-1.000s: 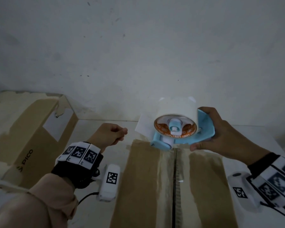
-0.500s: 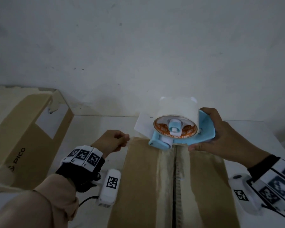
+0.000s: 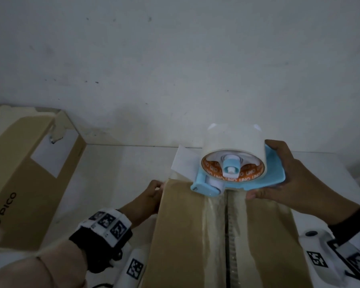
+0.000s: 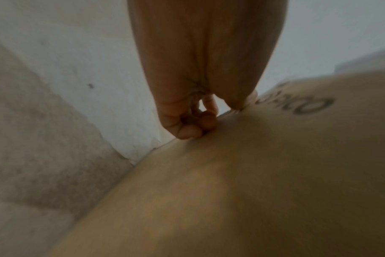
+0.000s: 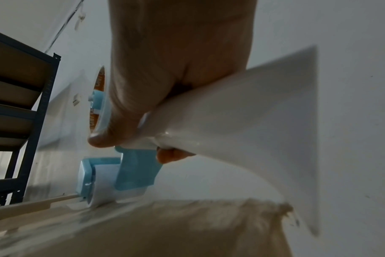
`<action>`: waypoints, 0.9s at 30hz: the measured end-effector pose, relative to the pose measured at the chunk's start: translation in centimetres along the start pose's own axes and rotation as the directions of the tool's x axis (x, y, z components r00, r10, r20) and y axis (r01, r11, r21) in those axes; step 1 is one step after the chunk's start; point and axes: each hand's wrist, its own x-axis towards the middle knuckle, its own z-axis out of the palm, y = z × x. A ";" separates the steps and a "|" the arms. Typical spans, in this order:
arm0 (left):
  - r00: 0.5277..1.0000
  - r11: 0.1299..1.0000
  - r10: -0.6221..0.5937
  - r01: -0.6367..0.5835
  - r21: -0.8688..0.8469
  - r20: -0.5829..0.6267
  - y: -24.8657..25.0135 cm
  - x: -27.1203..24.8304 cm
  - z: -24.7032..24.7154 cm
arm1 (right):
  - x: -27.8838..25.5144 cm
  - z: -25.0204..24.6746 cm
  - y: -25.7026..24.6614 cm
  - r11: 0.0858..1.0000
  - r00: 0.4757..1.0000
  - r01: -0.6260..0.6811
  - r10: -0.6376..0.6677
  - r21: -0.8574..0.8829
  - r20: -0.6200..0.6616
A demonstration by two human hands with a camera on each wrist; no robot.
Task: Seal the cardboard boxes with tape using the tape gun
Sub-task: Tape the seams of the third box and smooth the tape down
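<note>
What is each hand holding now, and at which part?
The right hand grips the tape gun by its blue frame, behind the roll. The left hand touches the box at its far left corner; a grip cannot be told.

Black wrist straps [image 3: 101, 238] – white tag-marked blocks [image 3: 105, 222] on top – white camera pods [image 3: 134, 267] beneath.

left hand [image 3: 148, 198] fingers curled, right hand [image 3: 287, 183] curled in a grip
</note>
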 end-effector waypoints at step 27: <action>0.995 0.465 -0.072 0.097 0.880 -0.072 8.0 -4.1 -0.1 | -1.6 0.5 0.6 0.999 0.999 -0.003 0.001 -0.049 -0.033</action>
